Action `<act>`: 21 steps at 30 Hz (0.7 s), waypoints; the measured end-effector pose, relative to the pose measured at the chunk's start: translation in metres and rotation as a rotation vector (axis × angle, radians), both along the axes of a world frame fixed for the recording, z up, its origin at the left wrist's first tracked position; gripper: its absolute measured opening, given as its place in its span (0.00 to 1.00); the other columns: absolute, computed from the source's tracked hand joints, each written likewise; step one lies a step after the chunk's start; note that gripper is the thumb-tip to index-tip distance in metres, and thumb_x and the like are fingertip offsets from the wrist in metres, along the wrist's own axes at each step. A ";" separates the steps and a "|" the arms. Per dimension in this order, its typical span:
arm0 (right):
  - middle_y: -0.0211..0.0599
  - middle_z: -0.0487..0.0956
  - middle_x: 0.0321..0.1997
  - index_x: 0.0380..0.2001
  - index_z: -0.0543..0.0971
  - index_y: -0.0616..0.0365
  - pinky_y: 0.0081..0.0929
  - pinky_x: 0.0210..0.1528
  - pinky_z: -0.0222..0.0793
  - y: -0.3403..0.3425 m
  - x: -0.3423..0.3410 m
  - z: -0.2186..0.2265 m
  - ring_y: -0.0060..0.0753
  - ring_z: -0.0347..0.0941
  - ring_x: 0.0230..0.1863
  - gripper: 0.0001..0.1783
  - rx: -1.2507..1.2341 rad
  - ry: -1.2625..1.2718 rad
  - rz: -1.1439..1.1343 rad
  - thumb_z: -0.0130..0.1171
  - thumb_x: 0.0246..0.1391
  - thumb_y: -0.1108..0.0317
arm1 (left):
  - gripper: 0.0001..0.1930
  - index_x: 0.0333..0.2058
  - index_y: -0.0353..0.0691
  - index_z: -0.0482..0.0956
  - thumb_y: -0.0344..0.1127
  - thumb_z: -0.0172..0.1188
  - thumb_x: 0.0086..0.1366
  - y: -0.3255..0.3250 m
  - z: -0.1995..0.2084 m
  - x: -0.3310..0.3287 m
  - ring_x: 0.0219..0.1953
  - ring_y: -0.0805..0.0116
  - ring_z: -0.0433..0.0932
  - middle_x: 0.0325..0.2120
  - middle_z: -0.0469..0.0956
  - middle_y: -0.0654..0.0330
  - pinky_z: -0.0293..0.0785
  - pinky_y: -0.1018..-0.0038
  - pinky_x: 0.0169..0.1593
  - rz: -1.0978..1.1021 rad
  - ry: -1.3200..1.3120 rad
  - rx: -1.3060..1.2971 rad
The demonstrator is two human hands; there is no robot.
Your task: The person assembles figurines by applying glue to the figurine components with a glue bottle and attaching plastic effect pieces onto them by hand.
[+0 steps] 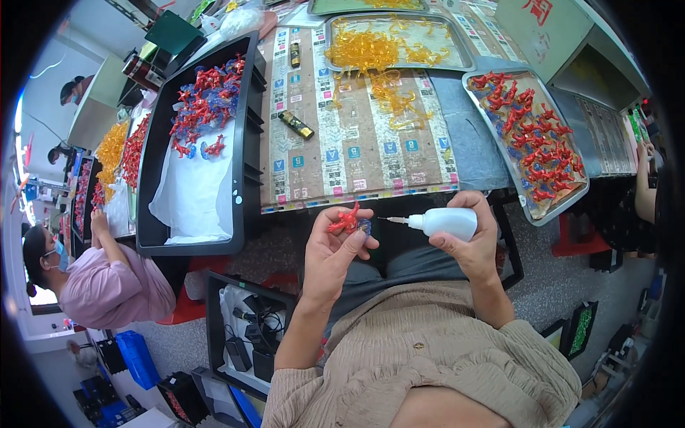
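My left hand (334, 248) pinches a small red and blue plastic figure (348, 220) in front of the table's near edge. Closed around a white squeeze bottle (449, 223) is my right hand (474, 246). The bottle lies almost level, and its thin needle tip points left at the figure, with a slight gap between them. What the figure depicts is too small to make out. More such red and blue figures (531, 135) cover a metal tray at the right. Others (207, 100) are heaped in a black bin (245, 143) lined with white sheet at the left.
Yellow translucent plastic pieces (367, 50) spread from a metal tray (464, 53) onto the table (314, 167). Two black and gold lighters (296, 125) (295, 55) lie there. A black crate with cables (250, 328) stands low at my left. Co-workers (114, 278) sit on both sides.
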State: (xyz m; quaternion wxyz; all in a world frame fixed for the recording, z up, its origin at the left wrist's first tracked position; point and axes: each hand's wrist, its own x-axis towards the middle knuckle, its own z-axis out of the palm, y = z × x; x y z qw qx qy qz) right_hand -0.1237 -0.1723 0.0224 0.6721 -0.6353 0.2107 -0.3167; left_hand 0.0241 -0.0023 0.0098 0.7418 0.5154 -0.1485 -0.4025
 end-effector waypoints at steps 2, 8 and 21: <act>0.29 0.73 0.39 0.36 0.75 0.58 0.18 0.39 0.67 -0.002 -0.004 -0.006 0.20 0.69 0.37 0.22 -0.122 -0.020 0.023 0.76 0.39 0.68 | 0.16 0.50 0.35 0.68 0.27 0.58 0.64 -0.001 -0.001 -0.003 0.38 0.70 0.78 0.47 0.74 0.56 0.75 0.79 0.37 -0.001 0.006 0.031; 0.32 0.75 0.35 0.37 0.77 0.58 0.22 0.36 0.65 -0.002 -0.007 -0.011 0.26 0.69 0.35 0.22 -0.386 -0.068 0.011 0.76 0.38 0.66 | 0.21 0.54 0.33 0.68 0.24 0.59 0.62 -0.003 0.000 -0.011 0.40 0.70 0.78 0.52 0.72 0.54 0.77 0.77 0.39 -0.025 -0.034 0.053; 0.35 0.76 0.31 0.37 0.78 0.60 0.23 0.30 0.63 -0.002 -0.010 -0.008 0.27 0.69 0.29 0.21 -0.525 -0.016 -0.043 0.74 0.41 0.61 | 0.23 0.54 0.33 0.65 0.23 0.60 0.61 -0.007 0.001 -0.019 0.43 0.67 0.78 0.52 0.72 0.50 0.78 0.75 0.43 0.008 -0.108 0.061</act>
